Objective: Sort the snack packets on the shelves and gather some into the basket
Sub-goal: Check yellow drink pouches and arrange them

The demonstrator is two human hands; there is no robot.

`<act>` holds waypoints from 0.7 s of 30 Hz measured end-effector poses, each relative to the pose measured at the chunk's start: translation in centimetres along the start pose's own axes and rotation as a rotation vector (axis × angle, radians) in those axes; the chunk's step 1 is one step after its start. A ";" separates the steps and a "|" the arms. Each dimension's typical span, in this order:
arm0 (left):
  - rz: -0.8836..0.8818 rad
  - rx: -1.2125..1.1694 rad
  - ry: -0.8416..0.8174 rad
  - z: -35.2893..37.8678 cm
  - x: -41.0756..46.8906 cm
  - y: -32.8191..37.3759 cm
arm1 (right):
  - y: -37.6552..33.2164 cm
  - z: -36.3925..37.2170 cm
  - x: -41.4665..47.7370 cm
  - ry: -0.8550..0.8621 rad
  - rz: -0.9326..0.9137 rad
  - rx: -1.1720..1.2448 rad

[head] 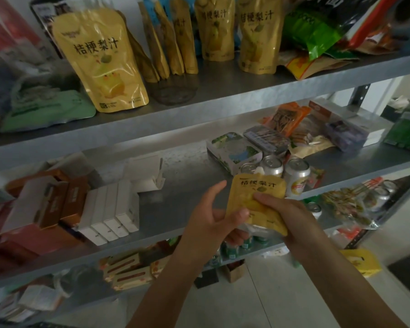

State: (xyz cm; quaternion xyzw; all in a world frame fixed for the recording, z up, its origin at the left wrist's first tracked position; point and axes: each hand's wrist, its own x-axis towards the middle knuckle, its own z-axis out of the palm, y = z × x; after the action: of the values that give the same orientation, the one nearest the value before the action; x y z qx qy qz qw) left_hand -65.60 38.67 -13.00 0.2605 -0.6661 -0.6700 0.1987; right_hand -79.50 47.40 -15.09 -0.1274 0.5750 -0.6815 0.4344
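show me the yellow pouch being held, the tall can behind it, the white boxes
yellow pouch [258,184], head view, printed upper front
can [298,183], head view, side label
white boxes [114,204], head view, top of a middle box

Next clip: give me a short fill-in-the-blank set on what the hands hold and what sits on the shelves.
1. The left hand and right hand together grip one ____ pouch.
2. Matching pouches stand upright on the ____ of the visible shelves.
3. Just behind the held pouch, silver drink ____ stand on the middle shelf.

Missing words: yellow; top; cans.
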 end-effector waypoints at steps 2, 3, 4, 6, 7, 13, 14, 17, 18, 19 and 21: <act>0.064 0.052 0.010 0.1 -0.2 -0.1 | 0.2 0.2 0.2 0.009 0.033 0.057; 0.105 0.164 0.011 0.2 -0.3 -0.3 | 0.3 0.2 0.3 0.018 0.039 0.089; 0.132 0.344 0.005 0.2 -0.3 -0.5 | 0.3 0.3 0.4 0.029 0.041 0.118; 0.166 0.757 0.026 0.1 -0.2 -1.3 | 0.4 0.4 0.5 0.051 0.051 0.144; 0.210 0.930 0.067 0.2 -0.1 -1.6 | 0.4 0.4 0.5 0.059 0.060 0.142; 0.996 1.188 0.317 0.5 0.8 -3.7 | -0.2 0.7 0.5 0.009 0.044 -0.065; 1.005 1.179 0.358 0.3 0.9 -3.6 | -0.5 0.8 0.3 -0.015 0.049 -0.098; 0.861 1.014 0.412 -0.5 1.1 -3.1 | -0.6 0.8 -0.1 -0.086 0.029 -0.231; 0.810 0.948 0.426 -0.7 1.1 -2.9 | -0.4 0.7 -0.2 -0.081 0.014 -0.262; 0.762 0.879 0.454 -0.9 1.1 -2.6 | -0.1 0.5 0.0 -0.063 0.011 -0.290; 0.627 0.729 0.507 -1.1 0.8 -2.1 | 0.6 0.4 0.3 -0.040 0.052 -0.350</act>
State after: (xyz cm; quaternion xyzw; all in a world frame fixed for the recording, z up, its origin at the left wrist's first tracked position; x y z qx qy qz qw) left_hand -65.40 37.43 -15.12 0.2549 -0.8323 -0.2203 0.4401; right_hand -79.14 46.97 -15.65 -0.1996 0.6794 -0.5566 0.4346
